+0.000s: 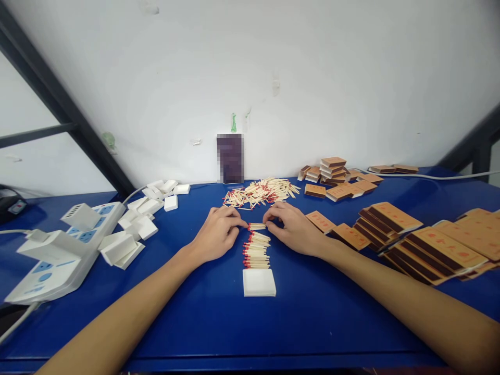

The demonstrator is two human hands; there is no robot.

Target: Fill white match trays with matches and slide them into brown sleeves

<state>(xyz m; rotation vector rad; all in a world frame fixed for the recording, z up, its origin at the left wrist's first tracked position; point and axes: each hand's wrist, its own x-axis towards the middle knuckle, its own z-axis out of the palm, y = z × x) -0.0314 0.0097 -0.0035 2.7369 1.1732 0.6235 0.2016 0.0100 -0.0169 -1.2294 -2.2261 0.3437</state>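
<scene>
A small bunch of matches (257,226) lies crosswise between my hands, red heads to the left. My left hand (219,232) has its fingers curled, with the fingertips at the red heads. At the plain ends, my right hand (291,226) is closed, thumb and forefinger close together. Below them, a column of matches (255,250) lies side by side on the blue table, heads mostly left. A white matchbox tray (259,283) sits just under that column, its smooth face up. Beyond my hands spreads a loose heap of matches (265,191).
White matchbox trays (136,221) lie scattered at left beside a power strip (74,260) with plugs and cables. Brown matchbox sleeves (441,245) are stacked at right, with more sleeves (334,172) at the back. A dark pixelated rectangle (230,159) stands against the wall.
</scene>
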